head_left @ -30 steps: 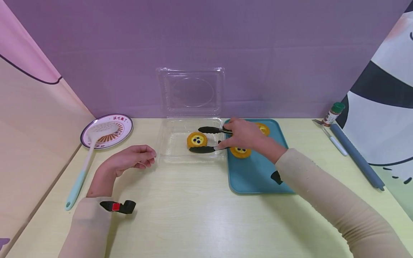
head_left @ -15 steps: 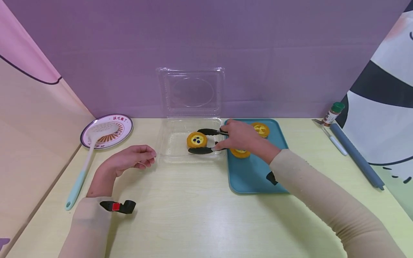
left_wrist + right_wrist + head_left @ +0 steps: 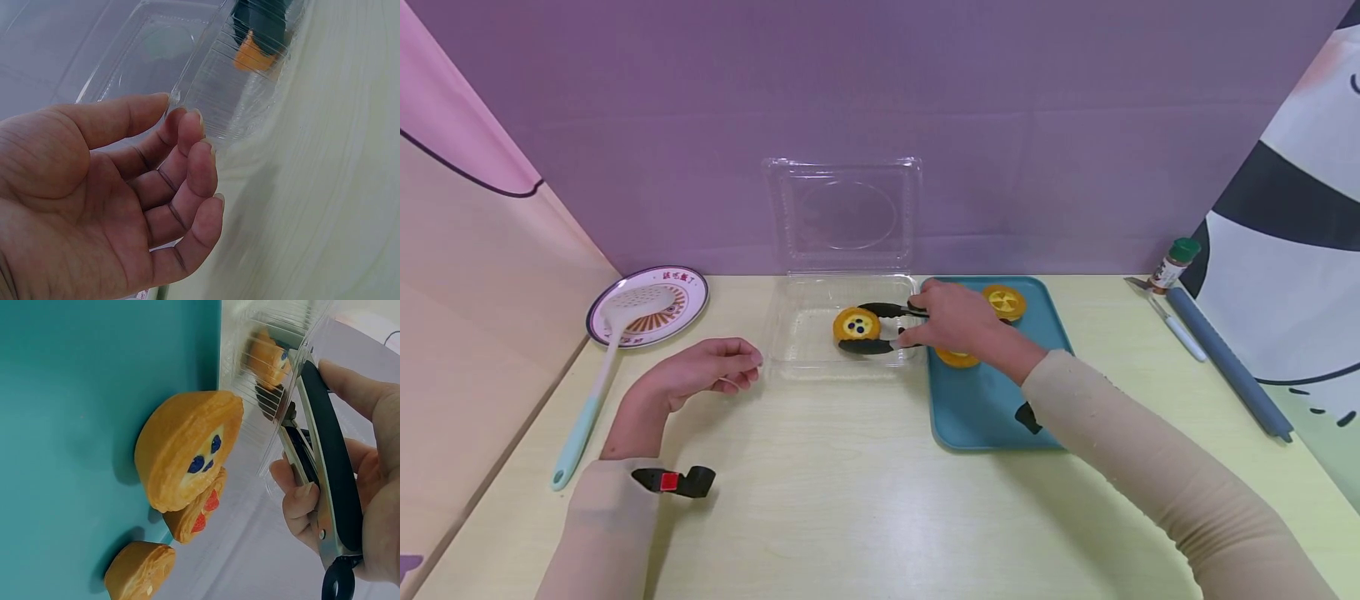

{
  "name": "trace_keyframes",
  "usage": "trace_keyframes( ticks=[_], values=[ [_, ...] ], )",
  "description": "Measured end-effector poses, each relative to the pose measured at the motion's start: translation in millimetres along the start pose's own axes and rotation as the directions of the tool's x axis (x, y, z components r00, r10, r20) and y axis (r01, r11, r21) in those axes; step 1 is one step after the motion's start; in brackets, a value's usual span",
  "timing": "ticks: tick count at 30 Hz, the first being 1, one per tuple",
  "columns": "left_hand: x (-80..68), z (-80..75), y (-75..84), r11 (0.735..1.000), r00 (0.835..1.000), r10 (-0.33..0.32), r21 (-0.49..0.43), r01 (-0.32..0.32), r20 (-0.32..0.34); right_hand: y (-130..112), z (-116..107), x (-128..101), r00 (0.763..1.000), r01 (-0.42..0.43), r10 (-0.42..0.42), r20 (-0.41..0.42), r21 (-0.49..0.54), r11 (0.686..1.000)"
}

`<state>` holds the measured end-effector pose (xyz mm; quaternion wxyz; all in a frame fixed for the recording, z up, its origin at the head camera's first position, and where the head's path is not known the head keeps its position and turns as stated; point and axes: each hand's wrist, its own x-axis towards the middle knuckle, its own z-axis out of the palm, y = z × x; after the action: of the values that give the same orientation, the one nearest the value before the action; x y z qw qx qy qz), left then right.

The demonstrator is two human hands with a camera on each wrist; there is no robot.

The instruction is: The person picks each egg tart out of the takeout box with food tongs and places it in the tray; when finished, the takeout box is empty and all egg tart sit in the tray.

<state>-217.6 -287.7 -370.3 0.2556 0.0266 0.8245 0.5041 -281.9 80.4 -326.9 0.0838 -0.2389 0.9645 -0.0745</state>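
Observation:
My right hand (image 3: pixel 955 317) grips black-and-metal tongs (image 3: pixel 331 456). Their two black tips lie on either side of a blueberry tart (image 3: pixel 857 325) inside a clear plastic container (image 3: pixel 805 358) whose lid stands raised at the back. My left hand (image 3: pixel 715 367) is at the container's near left corner, thumb and index fingertips pinching its rim in the left wrist view. Under and behind my right hand, a second blueberry tart (image 3: pixel 190 450), a strawberry tart (image 3: pixel 197 509) and another tart (image 3: pixel 1004 302) sit on a blue tray (image 3: pixel 985 417). From above, my hand partly hides them.
At the left, a white slotted spatula (image 3: pixel 580 437) leans across a patterned plate (image 3: pixel 688 308). A green-capped jar (image 3: pixel 1176 262), a small knife (image 3: pixel 1183 337) and a blue-grey rolled stick (image 3: pixel 1232 367) are at the right. A purple backdrop (image 3: pixel 1037 167) rises behind the table.
My right hand has shifted slightly left with the tongs, and their tips have drawn closer together around the tart. The left hand has stayed in place.

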Motion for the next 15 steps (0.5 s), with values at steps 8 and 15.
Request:
trace_keyframes(
  ticks=[8,15],
  values=[
    [-0.1,-1.3,-0.8,1.0,1.0,0.0,0.002,0.0,-0.006,0.0,0.8,-2.2,0.999,-0.003,0.004,-0.035,0.008,1.0],
    [-0.2,-2.2,-1.7,1.0,1.0,-0.002,0.012,0.002,-0.008,-1.5,-2.8,-7.9,0.998,0.01,-0.009,-0.067,0.01,1.0]
  ],
)
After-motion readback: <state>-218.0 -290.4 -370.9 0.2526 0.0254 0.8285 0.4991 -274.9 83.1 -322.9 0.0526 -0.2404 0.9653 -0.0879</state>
